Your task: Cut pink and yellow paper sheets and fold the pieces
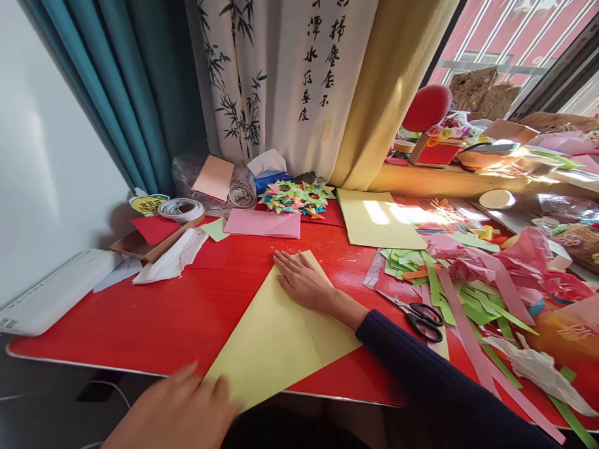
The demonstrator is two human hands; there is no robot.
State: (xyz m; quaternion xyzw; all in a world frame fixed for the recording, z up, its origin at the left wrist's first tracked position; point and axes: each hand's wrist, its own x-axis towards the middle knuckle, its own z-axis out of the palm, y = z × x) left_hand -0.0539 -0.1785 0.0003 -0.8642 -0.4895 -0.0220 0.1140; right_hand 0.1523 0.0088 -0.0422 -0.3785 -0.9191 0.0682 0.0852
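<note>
A pale yellow sheet of paper (276, 335), folded with slanting edges, lies on the red table (163, 318). Flat on its far part rests my right hand (305, 281), fingers stretched out and pressing on the paper near its upper edge. My left hand (180, 404) is at the sheet's near left corner, by the table's front edge. Motion smears its fingers, so whether they grip the paper does not show. The near corner of the sheet reaches past the table edge.
Scissors (417, 314) with black handles and a clear ruler (375, 269) lie to the right, beside green paper strips (478, 303). Further back are a yellow paper stack (378, 221), pink paper (263, 223) and folded paper pieces (295, 197). A cardboard tray (146, 246) stands at left.
</note>
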